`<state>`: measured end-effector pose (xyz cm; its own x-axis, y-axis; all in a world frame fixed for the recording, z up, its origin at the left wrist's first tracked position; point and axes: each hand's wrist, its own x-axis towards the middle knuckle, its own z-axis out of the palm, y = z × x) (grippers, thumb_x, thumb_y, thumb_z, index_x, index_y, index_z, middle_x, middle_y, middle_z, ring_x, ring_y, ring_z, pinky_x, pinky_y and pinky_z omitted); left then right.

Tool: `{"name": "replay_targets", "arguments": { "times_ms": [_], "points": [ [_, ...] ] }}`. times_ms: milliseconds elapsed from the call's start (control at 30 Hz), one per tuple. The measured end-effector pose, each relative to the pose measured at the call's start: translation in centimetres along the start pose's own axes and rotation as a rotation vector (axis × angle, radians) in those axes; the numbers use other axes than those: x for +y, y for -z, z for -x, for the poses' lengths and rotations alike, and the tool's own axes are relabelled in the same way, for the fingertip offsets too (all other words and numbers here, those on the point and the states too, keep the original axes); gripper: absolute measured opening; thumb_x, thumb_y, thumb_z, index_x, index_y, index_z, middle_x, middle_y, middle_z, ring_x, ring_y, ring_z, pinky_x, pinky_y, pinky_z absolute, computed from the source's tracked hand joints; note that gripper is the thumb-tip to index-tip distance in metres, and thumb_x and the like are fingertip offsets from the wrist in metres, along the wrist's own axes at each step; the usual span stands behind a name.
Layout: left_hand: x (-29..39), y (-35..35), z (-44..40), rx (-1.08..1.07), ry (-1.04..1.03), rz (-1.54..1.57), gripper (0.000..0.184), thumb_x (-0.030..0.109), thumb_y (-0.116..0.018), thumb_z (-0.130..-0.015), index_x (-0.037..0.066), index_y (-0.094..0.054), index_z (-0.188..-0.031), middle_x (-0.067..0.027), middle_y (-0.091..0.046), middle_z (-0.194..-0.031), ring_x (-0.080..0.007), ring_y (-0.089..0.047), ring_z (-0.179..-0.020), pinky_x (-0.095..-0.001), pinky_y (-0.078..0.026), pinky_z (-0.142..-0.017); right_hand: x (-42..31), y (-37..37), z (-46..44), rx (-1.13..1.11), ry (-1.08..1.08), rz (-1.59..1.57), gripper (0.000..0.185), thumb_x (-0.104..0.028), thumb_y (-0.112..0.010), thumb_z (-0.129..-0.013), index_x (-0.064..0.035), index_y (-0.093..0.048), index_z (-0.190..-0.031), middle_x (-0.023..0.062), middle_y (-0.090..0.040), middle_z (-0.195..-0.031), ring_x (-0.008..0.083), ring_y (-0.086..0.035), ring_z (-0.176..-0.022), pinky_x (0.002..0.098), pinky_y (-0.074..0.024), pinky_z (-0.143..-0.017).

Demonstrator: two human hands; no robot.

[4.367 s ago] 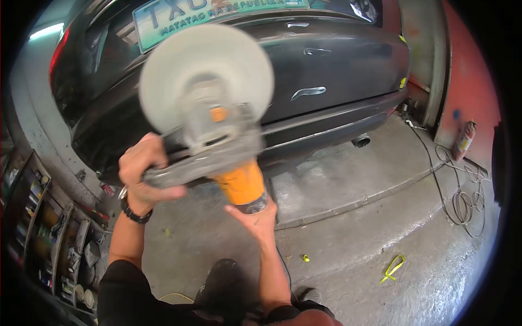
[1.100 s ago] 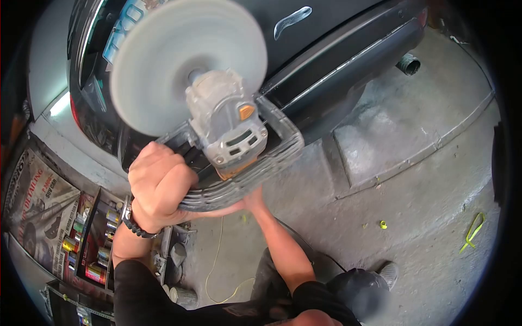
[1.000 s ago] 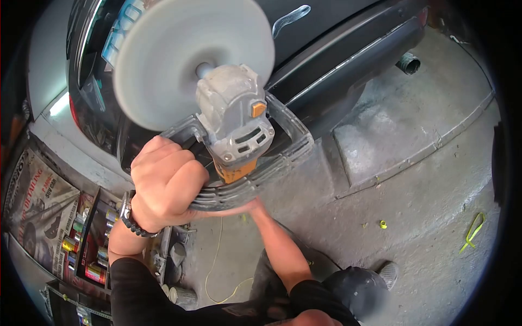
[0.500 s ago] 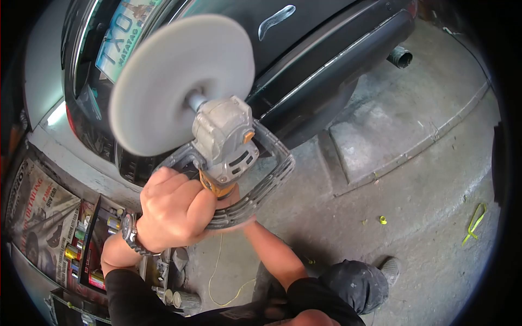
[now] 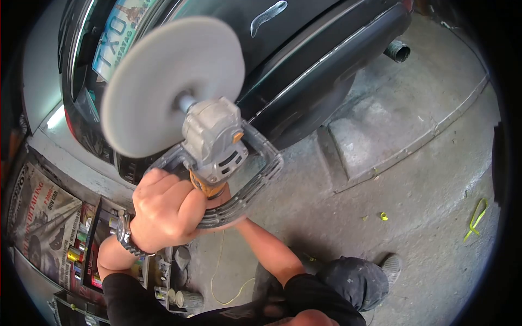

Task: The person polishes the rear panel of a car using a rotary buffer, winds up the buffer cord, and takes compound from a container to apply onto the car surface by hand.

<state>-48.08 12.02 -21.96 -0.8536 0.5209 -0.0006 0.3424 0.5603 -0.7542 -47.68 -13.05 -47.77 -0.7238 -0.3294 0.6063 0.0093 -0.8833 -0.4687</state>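
My left hand [image 5: 166,204], with a watch [image 5: 125,233] on its wrist, is closed around the left side of the loop handle [image 5: 255,182] of a polisher [image 5: 212,130]. My right hand [image 5: 220,200] is mostly hidden behind that handle; what shows of it wraps the tool's body below the orange collar. A large pale polishing pad [image 5: 168,70] points up and left, its surface smeared as if spinning. Behind it is the dark rear of a car [image 5: 321,65], bearing a white smear [image 5: 267,17]. The pad's edge overlaps the car in view; contact I cannot tell.
An exhaust pipe [image 5: 399,51] juts out under the bumper. A shelf [image 5: 92,255] of cans and a poster [image 5: 43,217] stand at the left. A thin yellow cord [image 5: 217,293] trails over the concrete floor. Yellow-green tape [image 5: 477,220] lies at the right.
The polisher and both hands have shifted slightly left in view. The car and floor have also slid a little up and left. Both hands keep their hold.
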Motion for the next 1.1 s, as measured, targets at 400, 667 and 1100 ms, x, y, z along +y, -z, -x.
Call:
{"name": "replay_targets", "arguments": {
  "times_ms": [400,667,1100],
  "points": [
    [-0.8,-0.5,-1.6,0.089,-0.047,0.025,0.027,0.017,-0.068,-0.05,0.009,-0.046,-0.062,-0.0012,-0.039,-0.056,-0.0192,-0.043,-0.047,-0.0325,-0.032,-0.05,-0.3,1.1,0.2,-0.009,-0.026,0.007,0.062,-0.026,-0.078,-0.078,-0.0015,-0.053,-0.129,0.013,-0.058,-0.131,0.023,-0.052,-0.123,0.0409,-0.0391,-0.106],
    [-1.5,-0.3,-1.1,0.073,-0.033,0.06,0.03,0.018,-0.073,-0.051,0.009,-0.046,-0.062,-0.0021,-0.04,-0.056,-0.0208,-0.044,-0.047,-0.0332,-0.033,-0.05,1.2,1.3,0.8,-0.003,-0.039,0.019,0.061,-0.025,-0.078,-0.078,-0.0014,-0.054,-0.129,0.0127,-0.059,-0.13,0.0231,-0.053,-0.123,0.0409,-0.0392,-0.106],
    [-2.6,-0.1,4.9,0.215,0.182,0.104,0.059,0.04,-0.095,-0.055,0.013,-0.042,-0.059,-0.001,-0.037,-0.053,-0.0211,-0.042,-0.046,-0.0325,-0.033,-0.05,-10.7,3.7,1.5,0.025,-0.265,-0.099,0.052,-0.02,-0.092,-0.067,0.0007,-0.067,-0.107,0.0077,-0.072,-0.105,0.0122,-0.067,-0.096,0.0301,-0.0535,-0.087]
  ]
}}
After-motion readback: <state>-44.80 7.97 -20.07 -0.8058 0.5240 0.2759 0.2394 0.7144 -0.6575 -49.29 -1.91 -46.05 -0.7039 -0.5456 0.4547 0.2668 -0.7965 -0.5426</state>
